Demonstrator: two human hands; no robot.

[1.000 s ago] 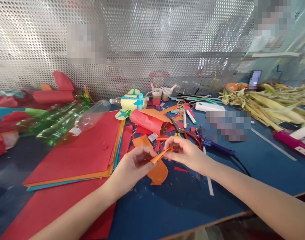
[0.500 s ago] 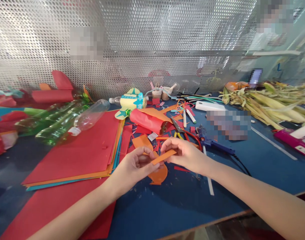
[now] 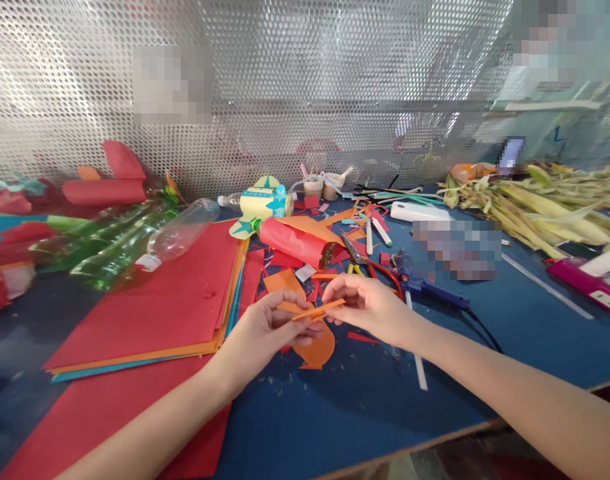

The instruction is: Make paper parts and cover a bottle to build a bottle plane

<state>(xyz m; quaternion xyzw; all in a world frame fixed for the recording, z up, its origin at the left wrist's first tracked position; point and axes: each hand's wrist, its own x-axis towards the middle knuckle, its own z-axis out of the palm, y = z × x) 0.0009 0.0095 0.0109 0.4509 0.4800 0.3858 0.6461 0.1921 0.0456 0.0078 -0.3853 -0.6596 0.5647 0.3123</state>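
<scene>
Between my two hands is a narrow orange paper strip [image 3: 319, 311], raised above the table. My left hand [image 3: 269, 327] pinches its left end, and my right hand [image 3: 362, 307] grips the right end between thumb and fingers. The strip looks folded along its length. Just beneath my hands lies an orange paper cutout [image 3: 319, 348] with a rounded edge, and another orange paper piece [image 3: 285, 283] is behind my left hand. A bottle wrapped in red paper [image 3: 297, 241] rests on its side beyond them, among red and orange scraps.
Scissors [image 3: 353, 250] and a blue glue gun [image 3: 437, 291] with a black cord lie behind my right hand. A stack of coloured paper [image 3: 155, 300] covers the left side, with plastic bottles [image 3: 129, 247] behind it. Dried husks [image 3: 545, 207] are at far right. A perforated metal panel [image 3: 305, 80] stands behind.
The orange strip has been turned, so it now appears thinner and almost edge-on. Both hands have shifted only slightly.
</scene>
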